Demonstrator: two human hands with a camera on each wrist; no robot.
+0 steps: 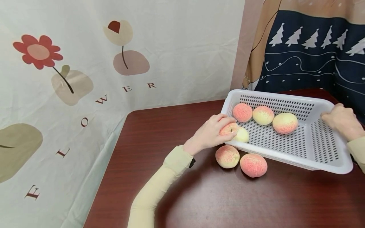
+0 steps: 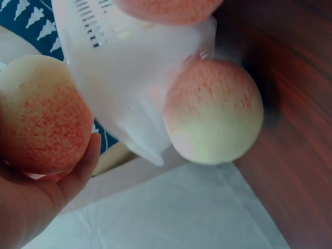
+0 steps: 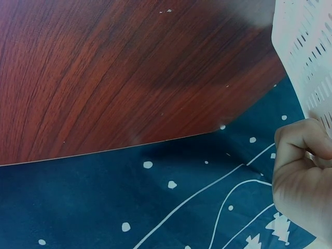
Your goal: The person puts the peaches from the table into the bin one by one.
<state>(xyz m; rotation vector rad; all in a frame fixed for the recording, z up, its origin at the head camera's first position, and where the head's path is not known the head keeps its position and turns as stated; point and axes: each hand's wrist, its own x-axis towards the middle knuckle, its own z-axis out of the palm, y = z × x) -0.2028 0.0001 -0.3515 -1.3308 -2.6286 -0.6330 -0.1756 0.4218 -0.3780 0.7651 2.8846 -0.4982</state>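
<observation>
My left hand [image 1: 212, 131] holds a peach [image 1: 228, 129] over the left end of a white plastic basket [image 1: 275, 154]. In the left wrist view the fingers curl round this speckled red and yellow peach [image 2: 46, 119]. Just beyond it in the head view, a pale yellow peach [image 1: 241, 135] is inside the basket. Farther back in the basket lie a red peach [image 1: 242, 112] and two yellow-pink peaches [image 1: 263, 115]. My right hand [image 1: 343, 120] grips the basket's right rim; the right wrist view shows its fingers curled over that edge.
On the dark red wooden table [image 1: 159, 142], a yellow-red peach [image 1: 227, 156] and a pinkish-red peach [image 1: 253, 165] sit close along the basket's front side. A pale cloth with flowers [image 1: 182, 47] and a navy cloth with white trees [image 1: 302, 63] hang behind.
</observation>
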